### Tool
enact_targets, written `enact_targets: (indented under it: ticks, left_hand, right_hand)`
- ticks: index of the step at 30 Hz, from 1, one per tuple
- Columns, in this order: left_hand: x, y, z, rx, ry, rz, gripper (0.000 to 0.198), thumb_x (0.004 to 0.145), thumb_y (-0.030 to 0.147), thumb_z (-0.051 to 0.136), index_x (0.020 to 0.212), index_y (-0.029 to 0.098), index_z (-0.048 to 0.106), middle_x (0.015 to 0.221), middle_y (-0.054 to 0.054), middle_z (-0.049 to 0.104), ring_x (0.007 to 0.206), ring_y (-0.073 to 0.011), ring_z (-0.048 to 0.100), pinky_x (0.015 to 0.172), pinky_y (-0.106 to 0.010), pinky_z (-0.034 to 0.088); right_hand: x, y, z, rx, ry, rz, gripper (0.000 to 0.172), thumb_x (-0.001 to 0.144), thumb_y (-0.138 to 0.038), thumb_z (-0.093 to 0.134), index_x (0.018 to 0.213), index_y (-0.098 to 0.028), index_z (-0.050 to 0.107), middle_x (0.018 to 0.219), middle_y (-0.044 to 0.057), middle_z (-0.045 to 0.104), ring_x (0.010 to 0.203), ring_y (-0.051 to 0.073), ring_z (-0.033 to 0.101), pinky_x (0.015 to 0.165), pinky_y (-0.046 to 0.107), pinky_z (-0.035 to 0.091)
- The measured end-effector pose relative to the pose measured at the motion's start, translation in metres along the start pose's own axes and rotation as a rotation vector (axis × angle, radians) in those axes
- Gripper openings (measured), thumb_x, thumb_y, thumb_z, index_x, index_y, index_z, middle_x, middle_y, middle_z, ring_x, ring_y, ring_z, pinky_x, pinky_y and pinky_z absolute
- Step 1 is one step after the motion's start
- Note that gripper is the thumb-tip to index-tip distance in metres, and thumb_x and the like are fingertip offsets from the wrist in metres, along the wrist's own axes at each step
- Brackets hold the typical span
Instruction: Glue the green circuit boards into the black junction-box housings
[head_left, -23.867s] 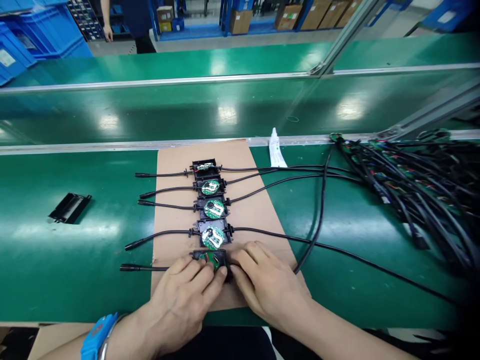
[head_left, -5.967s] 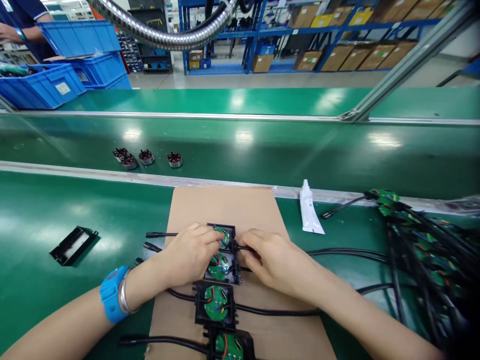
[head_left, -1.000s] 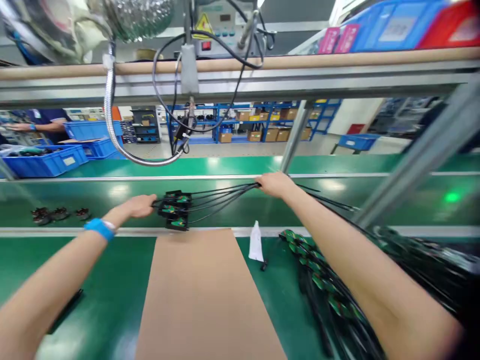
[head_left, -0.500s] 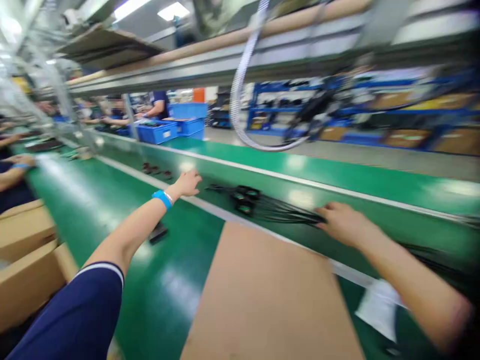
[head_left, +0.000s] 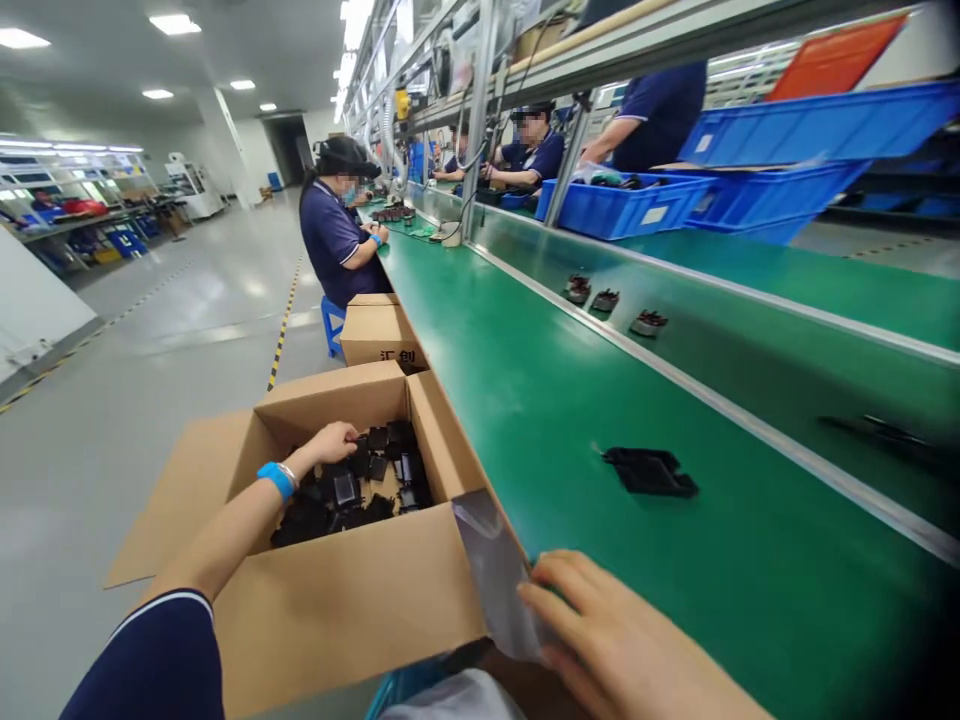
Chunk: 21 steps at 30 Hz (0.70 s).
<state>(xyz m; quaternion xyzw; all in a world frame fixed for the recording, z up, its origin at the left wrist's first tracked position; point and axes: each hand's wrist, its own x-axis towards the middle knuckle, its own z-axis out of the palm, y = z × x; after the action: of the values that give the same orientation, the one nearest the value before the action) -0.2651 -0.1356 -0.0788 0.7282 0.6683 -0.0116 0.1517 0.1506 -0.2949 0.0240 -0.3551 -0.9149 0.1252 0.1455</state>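
My left hand (head_left: 334,442) is down inside an open cardboard box (head_left: 352,560), above a jumble of black plastic parts (head_left: 346,489). Its fingers are bunched and bent downward at the parts; whatever lies between the fingertips is hidden. At the near edge of the green table (head_left: 525,370), my right hand (head_left: 592,610) rests with fingers apart and nothing in it, beside a grey plastic sheet (head_left: 495,560) hanging along the box. A flat black plastic piece (head_left: 651,472) lies on the table beyond my right hand.
Three small dark-and-brown parts (head_left: 606,300) sit on the strip behind the metal rail. Blue bins (head_left: 626,205) stand at the back right. Another carton (head_left: 379,330) is past the box, with a co-worker (head_left: 341,230) seated beyond it.
My view has swung left. My left hand has moved from above the table into the box. The right hand has left the black cables and come to the table's near edge.
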Motion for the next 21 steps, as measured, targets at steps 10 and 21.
enact_targets:
  ticks: [10, 21]
  left_hand:
    - [0.027, -0.031, 0.094, 0.104, -0.116, -0.115, 0.036, 0.092, 0.033, 0.057, 0.124, 0.016, 0.053, 0.126, -0.011, 0.053, 0.109, -0.0258, 0.056, 0.090, -0.047, 0.049]
    - [0.033, -0.054, 0.088, -0.103, 0.006, -0.152, 0.031, 0.093, 0.033, 0.057, 0.119, 0.016, 0.055, 0.121, -0.010, 0.056, 0.104, -0.0230, 0.058, 0.087, -0.044, 0.051]
  right_hand:
    - [0.149, -0.019, 0.058, 0.009, -0.475, 0.109, 0.016, 0.086, -0.026, 0.055, 0.094, -0.017, 0.066, 0.099, 0.011, 0.063, 0.099, 0.026, 0.058, 0.081, 0.035, 0.046]
    - [0.262, 0.003, 0.172, -0.051, -0.815, 0.246, 0.032, 0.092, -0.034, 0.057, 0.118, -0.016, 0.056, 0.117, 0.009, 0.058, 0.099, 0.021, 0.060, 0.083, 0.041, 0.052]
